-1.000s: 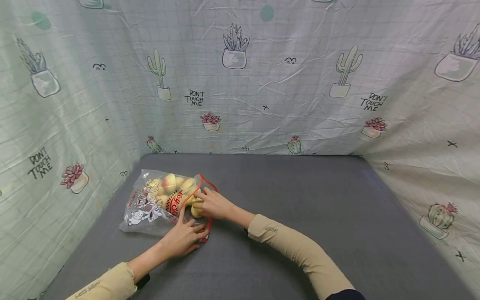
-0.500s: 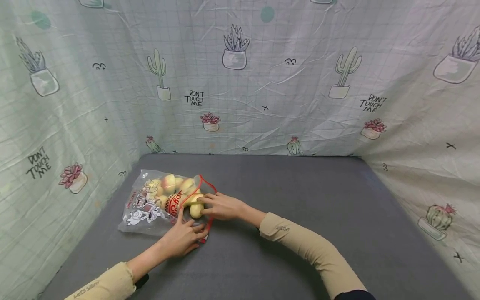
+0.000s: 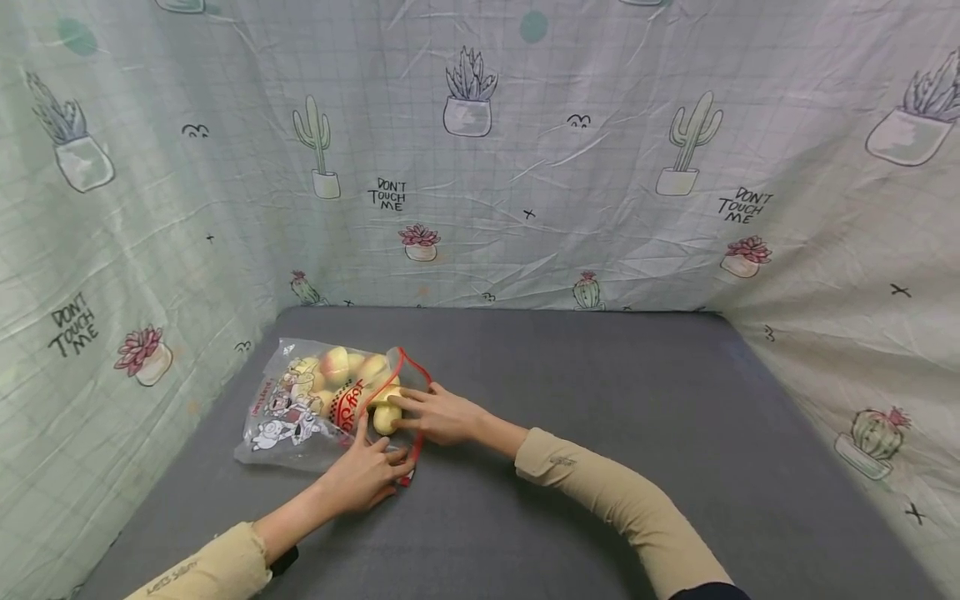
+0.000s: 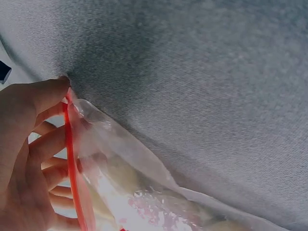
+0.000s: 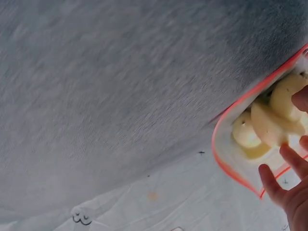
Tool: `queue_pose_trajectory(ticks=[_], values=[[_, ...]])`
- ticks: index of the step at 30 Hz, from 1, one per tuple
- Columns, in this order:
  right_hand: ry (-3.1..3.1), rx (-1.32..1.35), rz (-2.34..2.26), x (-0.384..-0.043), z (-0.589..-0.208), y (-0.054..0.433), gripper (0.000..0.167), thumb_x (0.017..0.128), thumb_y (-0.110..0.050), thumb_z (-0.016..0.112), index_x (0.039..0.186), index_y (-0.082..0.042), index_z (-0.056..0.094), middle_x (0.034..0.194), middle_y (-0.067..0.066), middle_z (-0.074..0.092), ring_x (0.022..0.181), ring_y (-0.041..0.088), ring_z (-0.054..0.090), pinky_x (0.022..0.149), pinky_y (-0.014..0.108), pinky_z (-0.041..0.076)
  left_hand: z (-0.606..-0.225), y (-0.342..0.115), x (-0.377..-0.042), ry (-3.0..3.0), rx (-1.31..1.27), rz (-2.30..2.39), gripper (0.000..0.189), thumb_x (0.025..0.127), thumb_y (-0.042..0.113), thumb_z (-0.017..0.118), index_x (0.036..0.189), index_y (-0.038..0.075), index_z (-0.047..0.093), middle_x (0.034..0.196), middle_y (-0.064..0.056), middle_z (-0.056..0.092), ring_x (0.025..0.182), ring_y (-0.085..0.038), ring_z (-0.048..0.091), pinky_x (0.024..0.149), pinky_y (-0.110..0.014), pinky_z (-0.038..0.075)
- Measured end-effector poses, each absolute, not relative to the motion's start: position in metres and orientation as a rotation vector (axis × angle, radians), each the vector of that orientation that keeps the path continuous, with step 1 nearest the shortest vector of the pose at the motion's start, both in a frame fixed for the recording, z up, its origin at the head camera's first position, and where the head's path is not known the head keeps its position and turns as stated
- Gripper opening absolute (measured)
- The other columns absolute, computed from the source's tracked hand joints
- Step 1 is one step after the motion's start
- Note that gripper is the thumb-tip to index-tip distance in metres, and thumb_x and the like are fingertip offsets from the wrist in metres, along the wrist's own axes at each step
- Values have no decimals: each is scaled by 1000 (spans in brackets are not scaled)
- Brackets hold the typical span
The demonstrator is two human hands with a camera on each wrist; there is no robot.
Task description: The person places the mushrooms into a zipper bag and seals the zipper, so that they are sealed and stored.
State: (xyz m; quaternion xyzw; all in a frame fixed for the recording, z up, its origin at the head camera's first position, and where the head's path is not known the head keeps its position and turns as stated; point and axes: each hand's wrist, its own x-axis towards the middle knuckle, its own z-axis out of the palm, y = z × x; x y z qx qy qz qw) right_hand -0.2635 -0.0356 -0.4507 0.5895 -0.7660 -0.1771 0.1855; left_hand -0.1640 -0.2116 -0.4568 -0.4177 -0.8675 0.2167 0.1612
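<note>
A clear plastic zip bag [image 3: 288, 450] with a red-edged mouth and printed cartoon figures lies on its side at the left of the table. Several yellow fruits with a pink blush, their kind unclear, fill it; one yellow fruit [image 3: 386, 419] sits just inside the mouth. My left hand [image 3: 362, 475] holds the near side of the mouth, thumb at the red zip corner in the left wrist view. Fingers of my right hand [image 3: 446, 415] reach into the mouth and touch the nearest fruit. In the right wrist view that hand [image 5: 296, 192] has its fingers spread, with more fruits [image 5: 267, 125] beyond them.
A dark grey cloth covers the table [image 3: 600, 433]. Behind and at both sides hangs a pale curtain [image 3: 510, 167] printed with cacti and potted plants.
My right hand drew back to the right, then came slightly left again. The fruit at the mouth has slid a little deeper into the bag. My left hand stays in place.
</note>
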Motion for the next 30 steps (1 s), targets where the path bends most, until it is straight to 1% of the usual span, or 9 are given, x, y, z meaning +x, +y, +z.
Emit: queue_pose_trajectory(ticks=[3,6,11,16,19,22,24,30], values=[[-2180,1635,-482,-262,-454,-40,45,88,-32,53,131,-35,42,147,0,26,135,17,27,85,36,45,-456,-210,-163,-2498,-1191,578,43,71,44,66,110,28,63,105,7,65,88,-21,57,83,-68,32],[-2173,1608,-493,-261,-457,-44,47,88,-35,51,133,-36,39,148,-1,23,136,18,24,82,33,45,-454,-209,-162,-2528,-1187,530,41,71,41,67,109,26,64,104,7,66,86,-21,55,83,-67,33],[-2182,1568,-473,-260,-461,-47,48,88,-38,51,134,-36,38,149,-1,21,135,19,25,77,29,45,-453,-208,-161,-2545,-1172,529,41,71,40,67,109,27,64,105,8,66,84,-21,53,82,-68,32],[-2234,1603,-416,-259,-458,-47,47,88,-36,51,134,-34,39,148,1,22,136,21,23,79,29,45,-451,-208,-161,-2564,-1164,529,40,72,40,67,110,27,63,106,8,65,85,-21,54,83,-70,31],[-2220,1632,-410,-260,-458,-45,47,88,-34,52,133,-31,40,145,2,28,135,22,25,82,30,46,-452,-209,-160,-2570,-1159,528,40,72,40,66,110,27,63,106,8,65,84,-21,54,82,-70,31],[-2174,1636,-452,-261,-459,-44,46,88,-35,51,133,-30,41,144,2,31,134,21,28,81,30,46,-453,-210,-160,-2574,-1151,542,41,72,41,66,111,28,63,107,9,65,84,-20,54,83,-69,32],[-2155,1627,-484,-262,-460,-43,48,88,-37,52,134,-30,40,145,1,29,134,19,28,80,29,45,-453,-209,-159,-2575,-1148,557,42,72,41,66,112,28,62,108,9,65,84,-20,54,83,-68,32],[-2160,1589,-492,-262,-460,-43,51,87,-38,53,135,-33,37,147,-1,25,135,16,25,80,31,45,-452,-209,-158,-2576,-1163,562,42,73,40,66,112,27,62,108,7,65,83,-20,53,83,-68,32]])
